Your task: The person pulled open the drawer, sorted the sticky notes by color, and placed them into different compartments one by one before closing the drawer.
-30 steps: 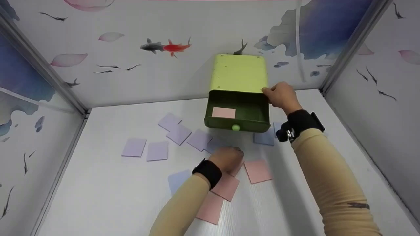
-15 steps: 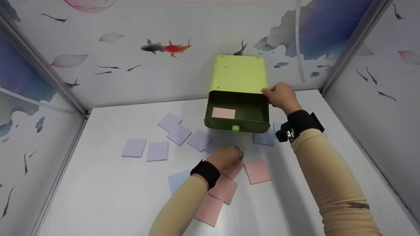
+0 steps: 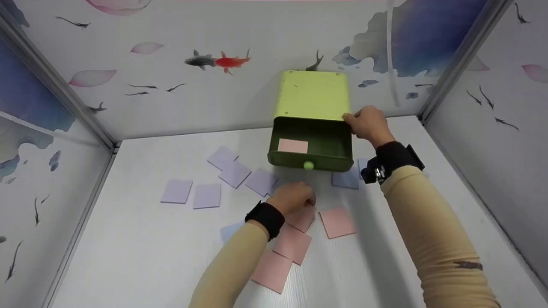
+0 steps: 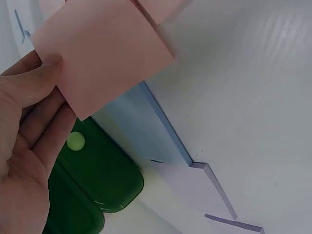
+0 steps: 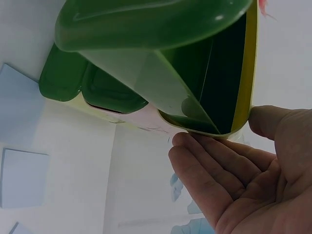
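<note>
In the head view, my left hand (image 3: 293, 197) is low over the table below the drawer. Its thumb and fingers pinch the edge of a pink square card (image 4: 102, 58), thumb on top in the left wrist view. My right hand (image 3: 369, 124) holds the front right corner of a yellow-green drawer cabinet (image 3: 314, 94). Its thumb (image 5: 268, 122) presses the top edge and its fingers lie against the side. The top drawer (image 3: 310, 161), dark green with a light green knob, is pulled out. A pink card (image 3: 293, 146) shows inside it.
More pink cards (image 3: 292, 244) overlap below my left hand, and one pink card (image 3: 337, 223) lies to the right. Several purple cards (image 3: 206, 196) spread left. Blue cards (image 3: 346, 179) lie beside the cabinet. Two lower drawers (image 5: 111, 87) are closed. Patterned panels (image 3: 171, 107) enclose the table.
My left hand has shifted slightly left and away from me, and more of the pink card in its fingers shows. My right hand and the drawer have stayed put.
</note>
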{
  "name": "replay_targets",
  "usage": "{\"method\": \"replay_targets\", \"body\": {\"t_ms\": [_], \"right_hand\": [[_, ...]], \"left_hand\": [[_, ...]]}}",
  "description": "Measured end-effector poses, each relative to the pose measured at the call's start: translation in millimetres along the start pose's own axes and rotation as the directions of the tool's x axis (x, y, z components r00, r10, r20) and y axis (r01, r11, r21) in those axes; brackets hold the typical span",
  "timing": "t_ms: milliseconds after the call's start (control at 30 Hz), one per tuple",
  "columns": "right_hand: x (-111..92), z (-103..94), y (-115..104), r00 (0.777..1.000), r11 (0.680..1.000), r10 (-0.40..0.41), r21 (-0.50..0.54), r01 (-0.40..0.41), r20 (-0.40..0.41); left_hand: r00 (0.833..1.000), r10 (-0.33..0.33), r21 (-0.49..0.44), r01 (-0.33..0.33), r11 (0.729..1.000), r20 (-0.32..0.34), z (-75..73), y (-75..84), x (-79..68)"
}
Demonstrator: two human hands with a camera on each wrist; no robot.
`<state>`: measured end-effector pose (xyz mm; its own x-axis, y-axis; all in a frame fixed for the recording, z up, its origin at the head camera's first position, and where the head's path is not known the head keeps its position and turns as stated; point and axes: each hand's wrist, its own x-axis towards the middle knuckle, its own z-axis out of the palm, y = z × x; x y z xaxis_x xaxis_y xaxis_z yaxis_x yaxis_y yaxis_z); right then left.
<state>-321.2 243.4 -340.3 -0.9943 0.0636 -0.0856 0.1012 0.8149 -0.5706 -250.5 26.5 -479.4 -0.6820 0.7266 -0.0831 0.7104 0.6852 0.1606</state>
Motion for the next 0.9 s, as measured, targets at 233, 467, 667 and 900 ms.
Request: {"method": "replay_targets", "body": {"t_ms": [233, 467, 667, 900], "right_hand": [[1, 0.0, -2, 1.000, 1.000, -0.005, -0.009, 0.005, 0.012], [2, 0.5, -3, 1.000, 1.000, 0.007, -0.011, -0.007, 0.015], [1, 0.2, -2, 1.000, 1.000, -0.014, -0.008, 0.014, -0.005], [-1, -2.1, -1, 1.000, 1.000, -0.024, -0.017, 0.024, -0.007]], "left_hand": [[1.000, -0.013, -0.066, 0.013, 0.998, 0.005, -13.1, -2.4, -5.8], [1.000, -0.023, -0.125, 0.021, 0.992, -0.011, -23.6, -8.5, -11.3], [0.999, -0.033, -0.135, 0.030, 0.990, -0.018, -38.5, -14.4, -15.5], [0.997, -0.079, -0.133, 0.080, 0.988, 0.014, -51.7, -21.5, -24.2]]}}
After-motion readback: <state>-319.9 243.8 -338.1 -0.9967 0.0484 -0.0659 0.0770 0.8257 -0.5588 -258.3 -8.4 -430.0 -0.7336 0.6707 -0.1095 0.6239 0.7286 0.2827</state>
